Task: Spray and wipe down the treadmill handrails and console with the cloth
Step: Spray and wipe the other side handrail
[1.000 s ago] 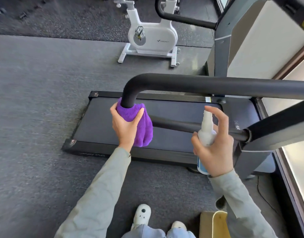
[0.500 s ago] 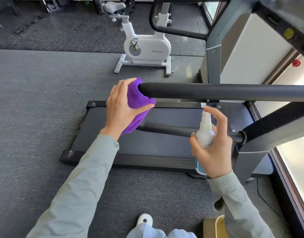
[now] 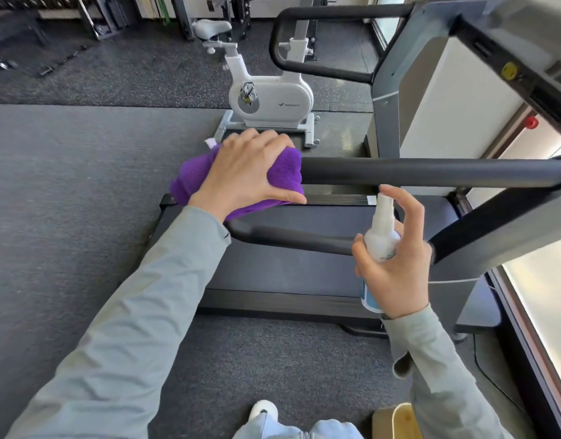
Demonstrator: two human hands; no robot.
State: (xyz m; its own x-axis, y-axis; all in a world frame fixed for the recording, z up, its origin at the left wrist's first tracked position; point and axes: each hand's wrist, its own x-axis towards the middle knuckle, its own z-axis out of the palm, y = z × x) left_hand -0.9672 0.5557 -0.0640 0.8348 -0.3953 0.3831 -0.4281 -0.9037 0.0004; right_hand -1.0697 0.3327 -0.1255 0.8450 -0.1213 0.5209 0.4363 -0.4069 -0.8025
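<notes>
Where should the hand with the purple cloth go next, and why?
Probably slide right along the top rail. The left hand presses the cloth over its curved end, the straight stretch is bare, and the right hand holds the spray bottle beneath it.

Left hand [image 3: 241, 172] on top of cloth [image 3: 285, 172], cloth wrapped over bent end of near handrail [image 3: 431, 173], frame centre. Right hand [image 3: 396, 264] at 4 o'clock from the cloth, around spray bottle [image 3: 380, 236], nozzle just under the handrail. Lower bar [image 3: 291, 237] beneath the cloth, running toward 3 o'clock behind the bottle. Treadmill deck [image 3: 272, 274] on floor below both bars. Far handrail [image 3: 320, 71] at 1 o'clock, beyond the deck. Console [image 3: 523, 49] at 2 o'clock, top right corner. Exercise bike [image 3: 269, 99] at 12 o'clock, behind the left hand, on the floor. Shoe [image 3: 263, 411] at 6 o'clock, bottom edge.
</notes>
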